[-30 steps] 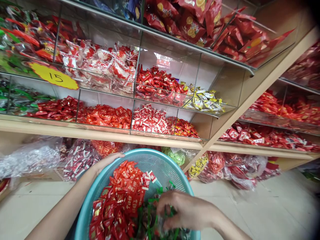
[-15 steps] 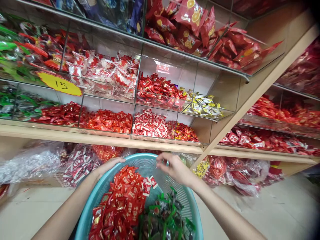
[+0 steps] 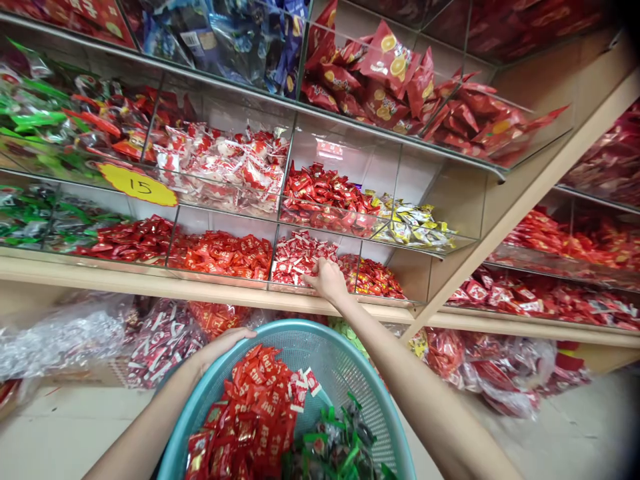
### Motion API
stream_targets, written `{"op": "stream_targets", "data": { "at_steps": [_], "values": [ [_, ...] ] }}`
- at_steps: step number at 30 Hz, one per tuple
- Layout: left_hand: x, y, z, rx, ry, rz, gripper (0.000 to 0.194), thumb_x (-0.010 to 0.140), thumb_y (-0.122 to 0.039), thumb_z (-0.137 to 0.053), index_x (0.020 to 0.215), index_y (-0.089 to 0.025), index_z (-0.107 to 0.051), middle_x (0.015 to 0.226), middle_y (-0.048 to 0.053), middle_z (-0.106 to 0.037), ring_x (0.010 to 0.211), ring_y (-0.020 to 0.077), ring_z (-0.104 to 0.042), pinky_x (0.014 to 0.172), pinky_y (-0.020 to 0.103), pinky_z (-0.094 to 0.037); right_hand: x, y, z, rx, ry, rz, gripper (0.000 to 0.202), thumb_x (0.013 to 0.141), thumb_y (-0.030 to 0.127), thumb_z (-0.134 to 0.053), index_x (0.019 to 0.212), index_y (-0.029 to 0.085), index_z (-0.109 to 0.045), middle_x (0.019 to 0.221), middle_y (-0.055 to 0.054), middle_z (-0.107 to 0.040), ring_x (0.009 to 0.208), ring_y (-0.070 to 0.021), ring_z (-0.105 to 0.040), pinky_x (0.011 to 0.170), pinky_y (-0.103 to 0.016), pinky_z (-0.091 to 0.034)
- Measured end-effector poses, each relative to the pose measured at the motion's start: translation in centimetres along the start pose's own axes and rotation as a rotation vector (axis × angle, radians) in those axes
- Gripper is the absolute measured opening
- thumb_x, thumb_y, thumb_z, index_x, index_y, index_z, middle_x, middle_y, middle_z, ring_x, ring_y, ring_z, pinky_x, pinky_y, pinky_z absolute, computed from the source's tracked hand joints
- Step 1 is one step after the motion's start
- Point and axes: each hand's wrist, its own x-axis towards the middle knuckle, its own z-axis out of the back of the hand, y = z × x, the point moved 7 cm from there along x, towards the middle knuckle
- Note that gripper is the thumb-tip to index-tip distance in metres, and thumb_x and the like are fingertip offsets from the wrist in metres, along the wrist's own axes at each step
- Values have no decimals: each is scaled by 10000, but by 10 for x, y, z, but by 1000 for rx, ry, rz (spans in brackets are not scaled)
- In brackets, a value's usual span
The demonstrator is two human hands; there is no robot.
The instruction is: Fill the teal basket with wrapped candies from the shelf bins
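Observation:
My left hand [image 3: 227,345] grips the upper left rim of a teal mesh basket [image 3: 385,407]. Inside the basket lie red candies [image 3: 260,400], a few red-and-white ones [image 3: 300,389] and green-and-dark wrapped ones [image 3: 333,440]. My right hand [image 3: 327,280] is at the lower shelf bin of small red-and-white candies [image 3: 297,252], its fingers pinched together at the bin's front. Whether a candy is between those fingertips is too small to tell.
Glass-fronted shelf bins of wrapped candies fill the view, with a yellow "15" tag [image 3: 139,185] at left. A wooden post [image 3: 525,173] slants at right. Plastic bags of candy [image 3: 163,343] lie below the lowest shelf.
My right hand has moved from over the basket's far rim up to the red-and-white candy bin. My left hand stays on the rim. The shelves appear slightly lower in view.

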Motion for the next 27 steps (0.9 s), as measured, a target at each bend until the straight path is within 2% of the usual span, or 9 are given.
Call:
{"op": "stream_targets", "data": {
  "at_steps": [9, 13, 17, 21, 24, 27],
  "values": [
    [-3, -3, -1, -17, -7, 0, 328, 637, -430, -664, 838, -171, -675, 793, 29, -722, 826, 229, -664, 734, 276, -503, 7, -9, -5, -7, 98, -163, 318, 706, 483, -641, 839, 202, -575, 939, -77, -654, 953, -238, -573, 766, -329, -407],
    [-1, 0, 0, -19, -19, 22, 324, 630, -431, -671, 813, -164, -676, 746, 32, -721, 790, 232, -669, 712, 279, -510, 10, -14, -7, 13, 139, -243, 357, 649, 471, -681, 862, 204, -575, 959, -76, -655, 976, -254, -573, 798, -353, -413],
    [0, 0, -1, -22, -3, 22, 344, 645, -425, -657, 871, -167, -688, 810, 40, -733, 813, 231, -671, 729, 279, -511, 11, -20, -10, 83, 148, -283, 349, 635, 434, -687, 881, 218, -565, 969, -50, -648, 961, -236, -580, 796, -342, -419],
    [-2, -5, 0, 25, -11, -27, 343, 627, -440, -665, 836, -170, -694, 841, 38, -734, 856, 234, -666, 750, 265, -508, 10, -24, -4, 72, 130, -265, 291, 644, 396, -671, 845, 221, -556, 938, -39, -647, 952, -228, -575, 783, -334, -413],
    [-4, -7, -1, 31, -19, -27, 338, 617, -452, -667, 809, -173, -685, 835, 35, -732, 862, 238, -665, 742, 267, -511, 6, -25, 9, 36, 115, -233, 228, 667, 366, -641, 807, 217, -541, 870, -33, -642, 906, -219, -573, 754, -321, -402],
    [-5, -4, -4, -26, 5, 6, 337, 636, -440, -662, 852, -182, -685, 869, 38, -733, 863, 231, -664, 759, 274, -509, -11, -19, 24, 62, 65, -102, 198, 698, 357, -613, 787, 212, -511, 810, -14, -621, 808, -188, -562, 699, -288, -389]
  ]
}}
